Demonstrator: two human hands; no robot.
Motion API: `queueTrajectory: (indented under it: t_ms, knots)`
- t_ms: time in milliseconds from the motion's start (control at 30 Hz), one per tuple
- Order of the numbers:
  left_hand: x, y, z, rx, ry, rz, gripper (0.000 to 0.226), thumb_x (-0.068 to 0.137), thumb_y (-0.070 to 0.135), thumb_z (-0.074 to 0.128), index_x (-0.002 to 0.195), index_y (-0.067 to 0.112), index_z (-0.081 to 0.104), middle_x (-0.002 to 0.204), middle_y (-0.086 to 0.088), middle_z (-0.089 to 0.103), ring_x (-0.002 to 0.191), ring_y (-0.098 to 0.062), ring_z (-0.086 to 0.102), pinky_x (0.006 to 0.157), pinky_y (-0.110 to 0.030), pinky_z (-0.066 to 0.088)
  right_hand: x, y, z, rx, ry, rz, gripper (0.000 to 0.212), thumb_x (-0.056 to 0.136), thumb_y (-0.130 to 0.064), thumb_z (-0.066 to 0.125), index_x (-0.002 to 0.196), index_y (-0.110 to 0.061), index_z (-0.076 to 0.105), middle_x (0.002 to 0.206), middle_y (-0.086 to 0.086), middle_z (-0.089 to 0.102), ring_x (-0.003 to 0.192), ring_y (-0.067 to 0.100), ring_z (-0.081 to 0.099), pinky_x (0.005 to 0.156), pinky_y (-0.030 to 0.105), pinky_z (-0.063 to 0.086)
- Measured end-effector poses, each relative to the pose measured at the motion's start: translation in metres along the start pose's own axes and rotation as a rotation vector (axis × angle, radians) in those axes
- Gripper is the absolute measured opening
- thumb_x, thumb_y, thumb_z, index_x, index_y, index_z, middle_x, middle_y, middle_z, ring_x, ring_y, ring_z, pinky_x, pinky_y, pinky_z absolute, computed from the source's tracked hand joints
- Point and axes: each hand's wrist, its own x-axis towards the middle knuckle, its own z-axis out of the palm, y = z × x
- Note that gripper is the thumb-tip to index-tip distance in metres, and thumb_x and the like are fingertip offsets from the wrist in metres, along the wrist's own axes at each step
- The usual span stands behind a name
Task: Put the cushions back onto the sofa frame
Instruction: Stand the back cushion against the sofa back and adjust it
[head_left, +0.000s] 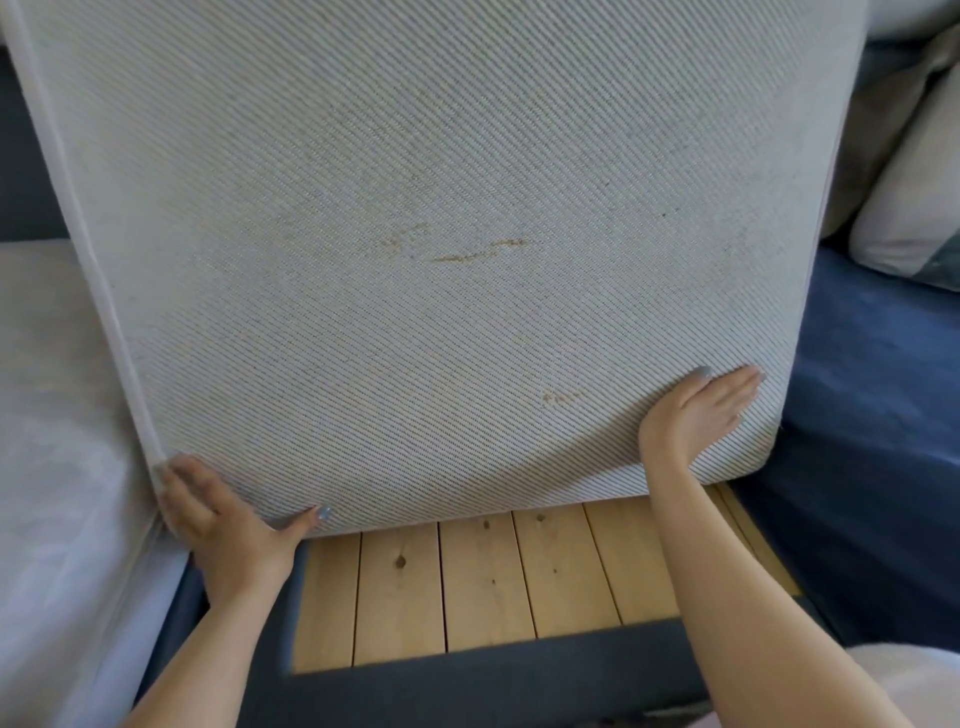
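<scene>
A large grey woven seat cushion (415, 234) with a few brownish stains is tilted up on end and fills most of the view. Its lower edge hangs over the sofa frame's bare wooden slats (467, 577). My left hand (223, 525) grips the cushion's lower left corner, with the thumb on the face and the fingers wrapped behind the edge. My right hand (696, 410) lies flat against the cushion's face near its lower right corner, fingers together. The far part of the slats is hidden behind the cushion.
Another grey seat cushion (57, 415) lies in place on the left. A dark blue upholstered seat section (872, 415) lies to the right, with pale pillows (919, 197) piled at its back. The frame's dark front rail (493, 686) runs below the slats.
</scene>
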Motion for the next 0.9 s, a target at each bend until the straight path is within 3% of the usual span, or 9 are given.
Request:
queueTrajectory:
  t_ms: [133,300,500,600,700,767,833,900]
  knots:
    - [-0.001,0.003,0.000,-0.013,-0.023,-0.015,0.150,0.057,0.033,0.093,0.153,0.015,-0.021,0.161,-0.011,-0.021,0.149,-0.033,-0.012,0.119,-0.058,0.010,0.015,-0.001,-0.006,0.032,0.087,0.047,0.058,0.107,-0.031,0.020,0.156,-0.005,0.003,0.164,0.010,0.002,0.151,0.022,0.002,0.123,0.038,0.002]
    - [-0.001,0.002,0.000,-0.010,-0.013,-0.004,0.150,0.056,0.033,0.094,0.153,0.014,-0.020,0.161,-0.012,-0.020,0.149,-0.035,-0.011,0.117,-0.059,0.012,0.021,0.011,-0.010,-0.015,0.033,0.025,0.061,0.106,-0.040,0.018,0.156,-0.009,0.002,0.165,0.006,0.000,0.151,0.021,0.000,0.123,0.042,0.000]
    - [0.000,0.001,0.001,-0.008,-0.001,-0.002,0.149,0.057,0.032,0.094,0.154,0.013,-0.018,0.162,-0.013,-0.019,0.149,-0.034,-0.011,0.118,-0.059,0.013,0.029,0.018,-0.011,-0.019,0.054,0.102,0.059,0.107,-0.038,0.018,0.156,-0.009,0.004,0.165,0.007,0.004,0.151,0.022,0.004,0.121,0.038,0.001]
    - [-0.002,0.001,0.002,-0.016,0.001,-0.001,0.149,0.056,0.032,0.094,0.154,0.013,-0.018,0.162,-0.013,-0.020,0.149,-0.034,-0.012,0.118,-0.057,0.011,0.032,0.032,-0.015,0.031,0.190,0.198,0.057,0.107,-0.034,0.019,0.156,-0.008,0.009,0.164,0.008,0.009,0.151,0.025,0.008,0.122,0.043,0.006]
    - [-0.003,0.001,0.002,-0.016,0.013,0.011,0.149,0.056,0.029,0.094,0.154,0.010,-0.016,0.161,-0.016,-0.018,0.149,-0.034,-0.012,0.119,-0.054,0.007,0.021,0.041,-0.012,0.062,0.097,0.221,0.059,0.107,-0.035,0.020,0.156,-0.005,0.005,0.163,0.013,0.006,0.150,0.027,0.008,0.122,0.041,0.006]
    - [-0.002,0.001,0.002,-0.010,0.008,0.013,0.148,0.057,0.029,0.094,0.154,0.009,-0.016,0.161,-0.016,-0.018,0.149,-0.034,-0.012,0.119,-0.053,0.006,0.018,0.046,-0.012,0.098,0.127,0.204,0.059,0.106,-0.036,0.021,0.156,-0.007,0.010,0.163,0.014,0.011,0.149,0.027,0.012,0.123,0.046,0.008]
    - [-0.002,0.001,0.003,-0.006,0.006,0.017,0.147,0.057,0.028,0.093,0.154,0.009,-0.016,0.162,-0.016,-0.018,0.149,-0.036,-0.011,0.118,-0.055,0.008,0.019,0.051,-0.011,0.159,0.220,0.301,0.059,0.106,-0.036,0.022,0.156,-0.006,0.013,0.162,0.015,0.015,0.149,0.029,0.015,0.122,0.048,0.012]
    - [-0.003,0.001,0.003,-0.002,0.016,0.012,0.147,0.057,0.027,0.093,0.154,0.009,-0.016,0.162,-0.016,-0.017,0.148,-0.038,-0.008,0.117,-0.058,0.012,0.015,0.052,-0.007,0.152,0.178,0.400,0.059,0.107,-0.034,0.022,0.156,-0.004,0.007,0.163,0.016,0.009,0.150,0.030,0.010,0.122,0.048,0.012]
